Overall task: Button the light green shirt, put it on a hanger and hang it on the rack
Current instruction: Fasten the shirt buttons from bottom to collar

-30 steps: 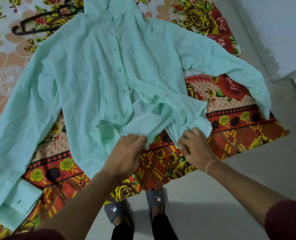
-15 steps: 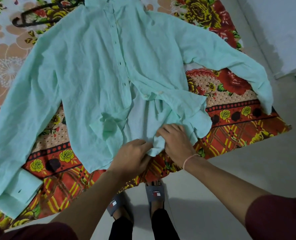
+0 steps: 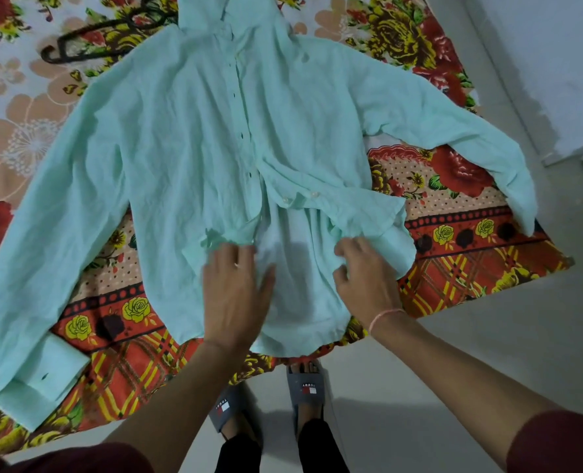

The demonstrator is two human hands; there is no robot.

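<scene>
The light green shirt (image 3: 187, 158) lies face up on a flowered bedsheet, sleeves spread, collar at the top. Its upper front is closed along the placket; the lower front gapes open, showing the pale inside. My left hand (image 3: 237, 291) lies flat with straight fingers on the lower left front panel. My right hand (image 3: 365, 273) has curled fingers on the folded-back edge of the right front panel. A dark hanger (image 3: 89, 42) lies on the sheet at the upper left, partly under the shirt's shoulder.
The flowered bedsheet (image 3: 454, 254) ends in a front edge just before my feet in grey slippers (image 3: 305, 387). Pale floor runs along the right, with a white wall (image 3: 556, 63) behind it. No rack is in view.
Both hands left the bunched hem and moved apart. The lower back panel now lies spread flat. The left hand has opened flat; the right has shifted to the right panel's edge.
</scene>
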